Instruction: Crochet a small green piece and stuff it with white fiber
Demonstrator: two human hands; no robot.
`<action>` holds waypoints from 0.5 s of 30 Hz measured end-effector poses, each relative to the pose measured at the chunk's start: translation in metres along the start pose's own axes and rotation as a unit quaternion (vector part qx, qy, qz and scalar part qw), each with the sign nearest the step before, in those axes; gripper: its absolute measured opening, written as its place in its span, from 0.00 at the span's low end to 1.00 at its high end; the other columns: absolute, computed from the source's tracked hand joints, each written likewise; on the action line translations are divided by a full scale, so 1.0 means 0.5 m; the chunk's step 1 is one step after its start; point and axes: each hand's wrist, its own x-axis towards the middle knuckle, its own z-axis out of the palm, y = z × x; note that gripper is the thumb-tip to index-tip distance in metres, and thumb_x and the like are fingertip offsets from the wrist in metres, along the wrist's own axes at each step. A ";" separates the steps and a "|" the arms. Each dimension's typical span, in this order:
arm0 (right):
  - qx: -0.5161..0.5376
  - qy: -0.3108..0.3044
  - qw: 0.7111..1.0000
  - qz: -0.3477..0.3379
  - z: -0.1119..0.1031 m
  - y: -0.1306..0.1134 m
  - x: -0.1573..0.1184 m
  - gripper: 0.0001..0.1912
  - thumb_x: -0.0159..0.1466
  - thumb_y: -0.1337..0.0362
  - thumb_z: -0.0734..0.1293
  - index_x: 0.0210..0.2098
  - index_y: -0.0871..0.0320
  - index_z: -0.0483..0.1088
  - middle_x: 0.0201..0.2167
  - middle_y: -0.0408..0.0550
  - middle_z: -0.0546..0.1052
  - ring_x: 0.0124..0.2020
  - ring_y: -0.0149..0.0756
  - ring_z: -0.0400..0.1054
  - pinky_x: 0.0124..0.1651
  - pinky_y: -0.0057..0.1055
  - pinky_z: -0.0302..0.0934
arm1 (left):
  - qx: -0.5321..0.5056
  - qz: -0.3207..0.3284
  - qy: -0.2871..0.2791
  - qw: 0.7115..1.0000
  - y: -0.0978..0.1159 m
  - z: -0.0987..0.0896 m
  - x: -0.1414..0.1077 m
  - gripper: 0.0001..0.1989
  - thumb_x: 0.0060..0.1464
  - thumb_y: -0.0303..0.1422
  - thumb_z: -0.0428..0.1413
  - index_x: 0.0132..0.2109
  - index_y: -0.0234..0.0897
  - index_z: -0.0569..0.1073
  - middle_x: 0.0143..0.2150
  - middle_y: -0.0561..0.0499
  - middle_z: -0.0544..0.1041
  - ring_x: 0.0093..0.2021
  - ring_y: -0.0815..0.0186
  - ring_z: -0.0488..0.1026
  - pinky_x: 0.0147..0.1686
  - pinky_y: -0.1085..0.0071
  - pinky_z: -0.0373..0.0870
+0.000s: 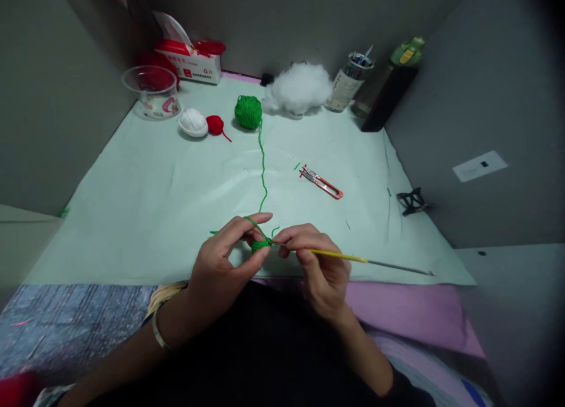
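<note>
Between the thumb and fingers of my left hand (225, 257) is a small green crochet piece (261, 245). Green yarn (263, 171) runs over the left index finger and back across the table to a green yarn ball (248, 112). My right hand (324, 262) is closed around a crochet hook (338, 254) with a yellow grip and metal ends. One end of the hook meets the green piece, where the fingers partly hide its tip. The other end points out to the right.
Thread snips (324, 183) lie right of the yarn strand. Along the back are white stuffing (300, 89), a can of pens (346, 86), a bottle (388, 89) and a tissue box (194, 62). White yarn (193, 122), red yarn (215, 125) and a clear tub (156, 101) stand left; a black claw clip (412, 202), right.
</note>
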 end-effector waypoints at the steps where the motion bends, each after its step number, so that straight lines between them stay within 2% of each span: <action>1: -0.007 -0.009 1.000 -0.006 -0.002 0.001 0.000 0.12 0.75 0.66 0.63 0.47 0.48 0.79 0.41 0.48 0.82 0.44 0.39 0.76 0.45 0.41 0.70 | 0.013 0.007 0.002 1.000 0.002 -0.001 0.000 0.18 0.56 0.27 0.64 0.54 0.40 0.81 0.36 0.53 0.79 0.38 0.66 0.76 0.46 0.69 0.74; 9: -0.054 -0.052 0.997 -0.032 -0.007 0.010 0.002 0.11 0.74 0.66 0.64 0.47 0.50 0.79 0.42 0.50 0.82 0.44 0.39 0.76 0.44 0.38 0.73 | 0.032 0.028 0.009 0.999 -0.002 -0.007 0.006 0.18 0.55 0.26 0.64 0.52 0.42 0.83 0.35 0.51 0.81 0.38 0.63 0.78 0.46 0.65 0.76; 12: -0.147 -0.049 0.984 -0.092 0.001 0.029 -0.008 0.12 0.73 0.68 0.65 0.49 0.49 0.79 0.45 0.52 0.83 0.42 0.39 0.77 0.42 0.38 0.74 | -0.025 -0.017 0.013 0.999 -0.018 -0.002 0.009 0.16 0.54 0.28 0.65 0.51 0.41 0.83 0.39 0.50 0.81 0.40 0.62 0.78 0.48 0.65 0.76; 15: -0.220 -0.037 0.964 -0.145 0.014 0.053 -0.019 0.15 0.70 0.69 0.68 0.51 0.46 0.79 0.47 0.52 0.83 0.42 0.39 0.77 0.40 0.36 0.75 | -0.114 -0.086 0.010 0.990 -0.034 0.006 0.014 0.20 0.55 0.31 0.65 0.55 0.37 0.80 0.37 0.51 0.78 0.39 0.65 0.77 0.47 0.67 0.77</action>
